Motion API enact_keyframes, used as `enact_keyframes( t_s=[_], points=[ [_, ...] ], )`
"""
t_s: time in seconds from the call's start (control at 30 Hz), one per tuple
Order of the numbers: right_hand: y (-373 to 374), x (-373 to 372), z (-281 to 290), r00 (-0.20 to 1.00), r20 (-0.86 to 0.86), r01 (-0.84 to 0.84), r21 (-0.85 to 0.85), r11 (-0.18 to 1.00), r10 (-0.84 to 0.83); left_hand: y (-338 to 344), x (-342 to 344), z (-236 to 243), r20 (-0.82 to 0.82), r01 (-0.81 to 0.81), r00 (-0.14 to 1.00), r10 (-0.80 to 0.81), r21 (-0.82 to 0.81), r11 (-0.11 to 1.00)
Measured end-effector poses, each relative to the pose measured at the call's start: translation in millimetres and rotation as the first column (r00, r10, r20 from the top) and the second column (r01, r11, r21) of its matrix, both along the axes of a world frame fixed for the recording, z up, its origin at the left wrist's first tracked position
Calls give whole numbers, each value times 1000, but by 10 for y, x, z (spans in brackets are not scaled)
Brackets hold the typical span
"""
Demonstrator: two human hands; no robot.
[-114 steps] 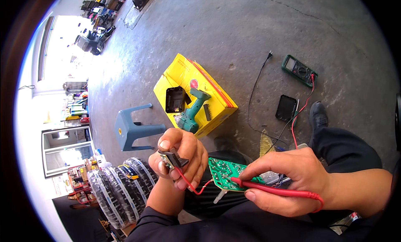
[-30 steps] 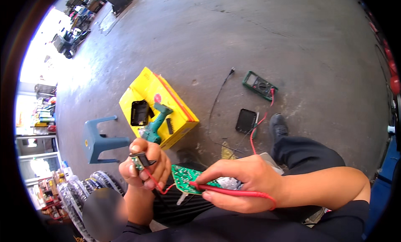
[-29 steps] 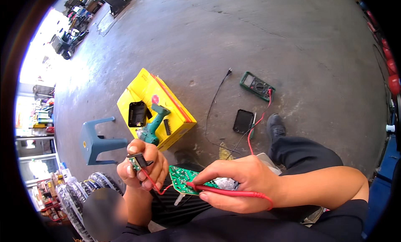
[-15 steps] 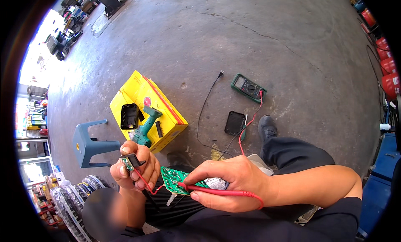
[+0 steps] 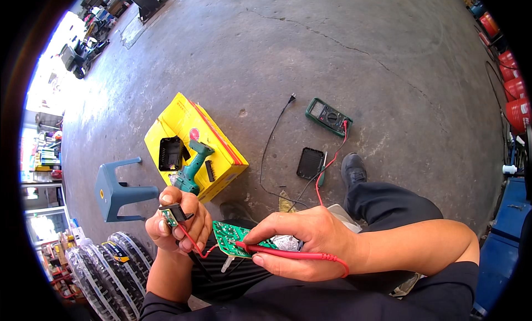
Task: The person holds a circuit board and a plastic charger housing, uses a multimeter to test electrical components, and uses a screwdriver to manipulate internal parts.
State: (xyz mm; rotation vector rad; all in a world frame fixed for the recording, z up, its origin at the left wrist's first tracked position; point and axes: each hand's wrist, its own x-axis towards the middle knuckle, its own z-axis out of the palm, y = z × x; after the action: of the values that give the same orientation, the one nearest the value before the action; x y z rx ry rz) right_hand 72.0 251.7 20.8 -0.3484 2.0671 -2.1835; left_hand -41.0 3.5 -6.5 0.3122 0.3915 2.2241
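My left hand (image 5: 185, 218) is closed around a small black terminal block (image 5: 176, 213), its fingers wrapped about it. A thin red wire (image 5: 193, 242) runs from this block to a green circuit board (image 5: 228, 240). My right hand (image 5: 316, 243) grips the red test probe (image 5: 293, 255) between thumb and fingers, its tip touching or very near the solder side of the board. That same hand seems to steady the board, whose far end and a silvery part (image 5: 288, 243) are partly under the fingers. A dark, thin rod (image 5: 200, 265) shows below my left hand; I cannot tell whether it is held.
A green-cased multimeter (image 5: 328, 117) lies on the floor, near a black plastic cover (image 5: 310, 162), a screwdriver (image 5: 322, 176) and a plug cord (image 5: 262, 165). A yellow box (image 5: 221, 152) bears a teal drill (image 5: 191, 174) and a black housing (image 5: 170, 153). A blue stool (image 5: 113, 191) stands left.
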Motion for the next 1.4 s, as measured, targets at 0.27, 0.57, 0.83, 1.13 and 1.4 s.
enact_keyframes(
  t_s=[0.27,0.57,0.83,1.13,1.4],
  points=[
    [12,1,14,1000,3,1,-2,1000,-1,15,5,9,1,3,1000,-3,6,1000],
    [12,-4,14,1000,-12,28,37,999,-27,31,3,36,-2,14,1000,-14,-26,1000],
    [-10,-23,25,997,43,62,53,997,-65,4,39,81,30,-34,999,38,-130,991],
    [-95,61,66,986,-58,158,86,984,-154,130,118,91,-68,-210,977,201,-448,869],
    [-334,52,-87,960,-222,216,210,954,-169,335,238,190,-72,-244,968,240,-483,841]
  ],
)
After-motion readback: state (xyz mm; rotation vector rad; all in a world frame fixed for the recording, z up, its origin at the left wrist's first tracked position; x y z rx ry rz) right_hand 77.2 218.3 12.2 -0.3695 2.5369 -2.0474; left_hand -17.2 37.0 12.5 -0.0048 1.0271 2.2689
